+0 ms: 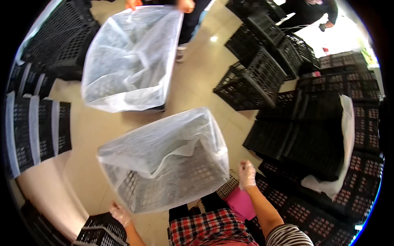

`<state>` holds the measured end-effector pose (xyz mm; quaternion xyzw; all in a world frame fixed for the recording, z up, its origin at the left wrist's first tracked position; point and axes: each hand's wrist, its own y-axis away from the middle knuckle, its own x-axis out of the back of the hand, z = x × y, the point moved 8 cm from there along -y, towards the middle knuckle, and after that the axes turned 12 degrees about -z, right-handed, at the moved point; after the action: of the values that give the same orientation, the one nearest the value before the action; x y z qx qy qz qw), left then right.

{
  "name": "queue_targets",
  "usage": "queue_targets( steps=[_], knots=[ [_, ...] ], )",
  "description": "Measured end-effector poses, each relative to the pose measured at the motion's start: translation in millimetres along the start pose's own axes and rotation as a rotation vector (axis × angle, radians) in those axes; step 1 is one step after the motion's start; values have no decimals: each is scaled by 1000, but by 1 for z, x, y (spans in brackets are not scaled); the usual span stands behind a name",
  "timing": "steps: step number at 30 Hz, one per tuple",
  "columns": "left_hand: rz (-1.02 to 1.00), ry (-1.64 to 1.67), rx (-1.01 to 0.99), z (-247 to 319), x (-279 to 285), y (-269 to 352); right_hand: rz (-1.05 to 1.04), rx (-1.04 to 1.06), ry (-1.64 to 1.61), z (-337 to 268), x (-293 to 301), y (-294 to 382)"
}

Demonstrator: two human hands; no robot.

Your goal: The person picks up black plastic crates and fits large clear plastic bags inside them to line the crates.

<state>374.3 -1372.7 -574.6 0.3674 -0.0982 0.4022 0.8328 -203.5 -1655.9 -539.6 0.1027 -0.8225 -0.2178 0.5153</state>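
A crate lined with a thin white translucent sheet (181,160) stands before me, its perforated walls showing through the lining. My left hand (121,212), in a clear plastic glove, is off its lower left corner, with no object visible in it. To the right of the crate is my right hand (247,173), also gloved, its fingers curled in with nothing visible inside. Both hands look apart from the sheet. Farther off, a second crate with a white liner (132,61) has another person's hands (185,5) at its far rim.
Black perforated crates (251,81) are stacked along the right, some tilted. More black crates (61,40) stand at the left, several with white strips (34,129). A pink item (241,203) lies by my right forearm. Another person (307,13) is at the upper right.
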Motion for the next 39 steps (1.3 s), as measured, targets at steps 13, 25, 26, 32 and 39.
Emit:
queue_targets(
  steps=[13, 25, 26, 32, 39],
  knots=[
    [-1001, -1714, -63, -55, -294, -92, -737, 527, 961, -200, -199, -114],
    [-642, -1590, -242, -64, -321, -23, -477, 220, -697, -134, 142, -275],
    [-785, -1655, -201, -45, -347, -14, -69, 80, -779, -76, 163, -327],
    [-514, -728, -141, 63, -359, 0, 174, -468, -61, 1, 174, -445],
    [-667, -647, 37, 121, -370, 96, 48, -744, -14, 13, 175, -475]
  ],
)
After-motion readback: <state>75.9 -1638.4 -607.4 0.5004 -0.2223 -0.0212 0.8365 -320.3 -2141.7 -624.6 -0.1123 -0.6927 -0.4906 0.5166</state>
